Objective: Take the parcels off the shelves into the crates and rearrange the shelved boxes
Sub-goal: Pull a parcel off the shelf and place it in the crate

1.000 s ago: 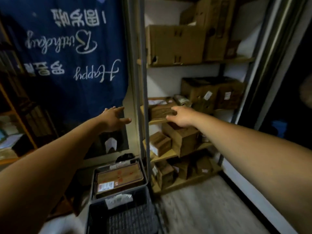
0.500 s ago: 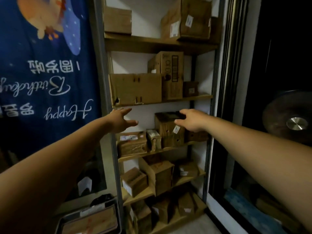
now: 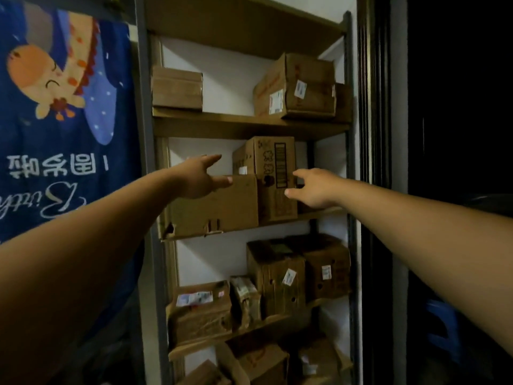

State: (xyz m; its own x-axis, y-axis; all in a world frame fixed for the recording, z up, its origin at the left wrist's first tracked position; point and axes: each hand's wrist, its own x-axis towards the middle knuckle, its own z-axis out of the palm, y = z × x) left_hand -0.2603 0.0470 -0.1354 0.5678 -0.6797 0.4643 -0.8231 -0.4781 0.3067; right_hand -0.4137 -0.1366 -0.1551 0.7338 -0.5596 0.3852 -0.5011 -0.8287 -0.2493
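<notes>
Dim storage corner, low light. Tall shelving unit with grey metal uprights and wooden boards filled mid-view. Blue fabric banner with a cartoon giraffe and upside-down white lettering hung just left of it.

Both arms were stretched toward the second board from the top.
- Left hand: fingers straight, thumb spread, nothing held. It sat over the top left edge of the wide low brown cardboard box, which was at the board's left end, at the front edge. Contact with the box: couldn't tell.
- Right hand: fingers loosely extended, thumb out, nothing held. It was by the right front edge of the tall upright brown cardboard box with a black printed strip. Touching or just short: couldn't tell.
- Tall box stood right against the wide box's right side.
- Hands were well apart, with the tall box between them.

Top board: small flat cardboard box at the left end, large labelled cardboard carton at the right end, bare board between them.

Third board: flat labelled parcel at the left end, small taped packet just beside it, two bigger labelled cartons toward the right end.

Lowest visible board held more brown cartons, partly cut off.
</notes>
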